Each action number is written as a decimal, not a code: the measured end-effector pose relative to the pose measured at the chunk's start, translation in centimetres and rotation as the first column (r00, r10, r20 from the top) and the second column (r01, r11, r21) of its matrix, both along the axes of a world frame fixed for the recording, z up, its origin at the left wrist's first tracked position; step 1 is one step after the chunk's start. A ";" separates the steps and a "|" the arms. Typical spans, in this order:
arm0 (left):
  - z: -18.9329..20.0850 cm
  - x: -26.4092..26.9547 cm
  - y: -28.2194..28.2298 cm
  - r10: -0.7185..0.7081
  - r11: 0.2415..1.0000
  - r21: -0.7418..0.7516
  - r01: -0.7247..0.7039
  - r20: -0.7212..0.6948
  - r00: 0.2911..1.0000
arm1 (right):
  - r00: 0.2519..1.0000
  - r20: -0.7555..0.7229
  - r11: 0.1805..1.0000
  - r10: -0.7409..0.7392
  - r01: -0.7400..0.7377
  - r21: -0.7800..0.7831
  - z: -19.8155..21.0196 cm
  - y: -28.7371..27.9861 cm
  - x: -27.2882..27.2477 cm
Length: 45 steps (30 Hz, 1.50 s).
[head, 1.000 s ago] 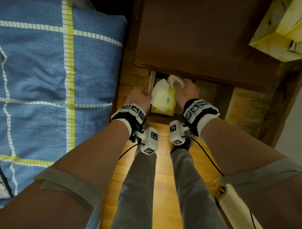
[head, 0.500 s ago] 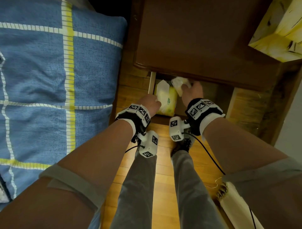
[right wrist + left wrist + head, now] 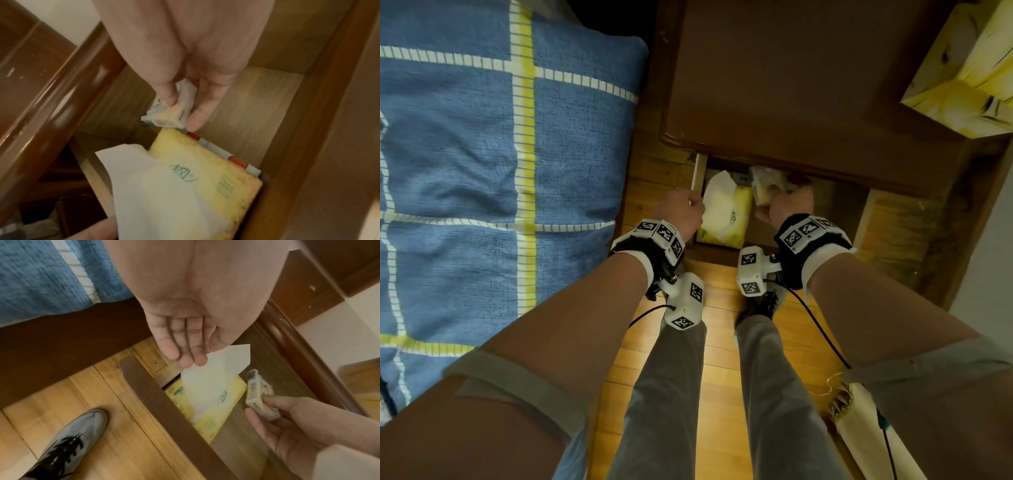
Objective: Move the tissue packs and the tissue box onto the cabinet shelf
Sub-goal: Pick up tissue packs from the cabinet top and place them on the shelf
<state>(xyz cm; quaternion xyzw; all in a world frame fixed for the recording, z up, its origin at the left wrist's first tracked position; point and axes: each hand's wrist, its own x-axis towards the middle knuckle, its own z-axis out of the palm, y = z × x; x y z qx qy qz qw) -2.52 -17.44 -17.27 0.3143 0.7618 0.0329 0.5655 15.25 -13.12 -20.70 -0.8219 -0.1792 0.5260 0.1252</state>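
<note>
I see yellow tissue pack (image 3: 732, 219), green print, white sheet; beside it blue bedspread (image 3: 482, 171), yellow-white grid.

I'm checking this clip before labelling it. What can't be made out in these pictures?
- Left hand: head view shows only its back; the left wrist view shows relaxed fingers holding nothing.
- Small tissue pack: print blurred; right hand covers part.
- Yellow tissue pack: the pulled-up tissue hides much of its top.
- Shelf: its back is under the cabinet top in the head view.
</note>
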 end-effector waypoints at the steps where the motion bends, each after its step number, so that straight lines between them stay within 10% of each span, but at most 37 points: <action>1: 0.1 0.1 0.0 0.001 1.000 0.001 -0.001 -0.004 1.000 | 0.998 -0.028 0.998 -0.051 0.050 -0.024 0.3 0.1 0.1; 12: 0.9 2.4 0.4 -0.086 0.990 0.078 0.118 -0.329 0.940 | 0.959 0.061 0.925 0.278 -0.250 -0.285 -1.4 -2.2 2.7; 18: 0.0 3.1 -0.2 -0.103 0.991 0.047 0.127 -0.349 0.931 | 0.704 -0.052 0.628 0.708 -0.662 -0.410 -0.7 -2.7 2.9; 24: -0.3 3.1 -0.1 -0.104 0.989 0.065 0.134 -0.346 0.933 | 0.515 -0.036 0.441 0.856 -0.767 -0.466 -5.1 -3.0 4.2; 33: -0.3 2.9 -0.3 -0.095 0.991 0.056 0.123 -0.355 0.930 | 0.716 -0.031 0.644 0.697 -0.645 -0.411 -2.5 -1.4 2.7; 37: -0.5 2.9 -0.4 -0.114 0.989 0.051 0.140 -0.345 0.932 | 0.298 -0.136 0.186 0.945 -0.829 -0.528 -9.1 -3.1 4.8; 45: -1.4 2.7 -0.8 -0.098 0.990 0.061 0.125 -0.330 0.939 | 0.171 -0.118 0.118 0.978 -0.925 -0.362 -5.2 -3.2 5.0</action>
